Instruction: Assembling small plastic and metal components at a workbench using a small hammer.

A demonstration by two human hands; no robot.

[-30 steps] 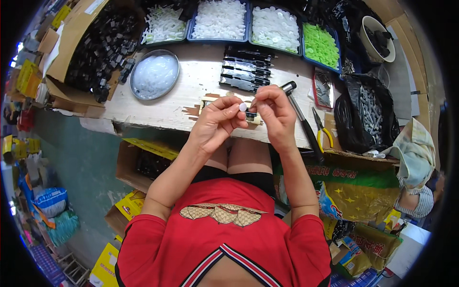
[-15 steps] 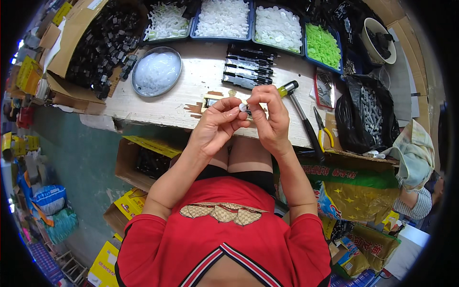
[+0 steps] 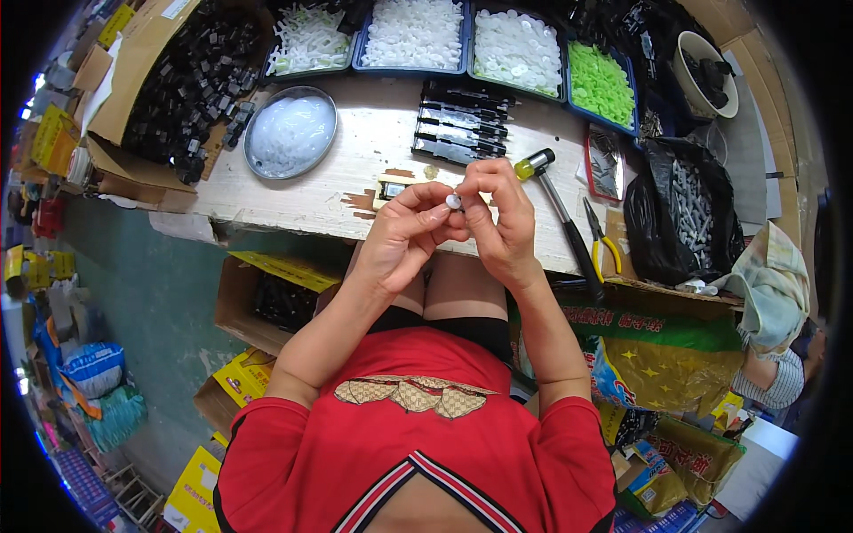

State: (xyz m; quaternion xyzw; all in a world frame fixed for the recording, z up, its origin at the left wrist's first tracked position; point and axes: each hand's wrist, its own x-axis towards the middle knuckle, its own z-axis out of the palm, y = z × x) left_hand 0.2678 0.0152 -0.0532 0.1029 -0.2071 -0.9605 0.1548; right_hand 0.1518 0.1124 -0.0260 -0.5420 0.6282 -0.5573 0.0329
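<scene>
A small white round plastic piece (image 3: 454, 202) is pinched between the fingertips of the left hand (image 3: 407, 233) and the right hand (image 3: 498, 218), both grasping it just above the near edge of the pale wooden worktop (image 3: 355, 182). Being so small, the piece could slip from the pinch and fall past that edge to the floor. Just right of the piece lies a black-handled hammer (image 3: 560, 209). Beyond it sit blue trays of white parts (image 3: 418, 34) and green parts (image 3: 601, 82). Left of it, below the worktop, stand yellow-labelled cardboard boxes (image 3: 267, 298); right, a green printed sack (image 3: 657, 351).
</scene>
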